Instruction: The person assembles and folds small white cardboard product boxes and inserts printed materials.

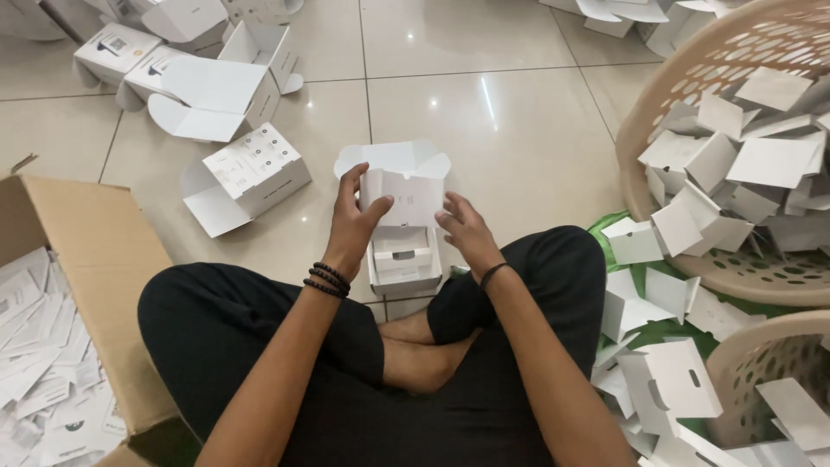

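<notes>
A small white carton (403,220), standing open on the tiled floor (519,130) before crossed legs, is grasped by left hand (353,227) and right hand (467,232); insert seating is judged underway, flap closure due.

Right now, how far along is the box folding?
Done: several assembled white boxes lie on the tile floor upper left. In hand: left hand and right hand hold an open white box by its flaps, with a folded insert inside. Left: beige baskets and the floor at right hold many unfolded white blanks.
</notes>
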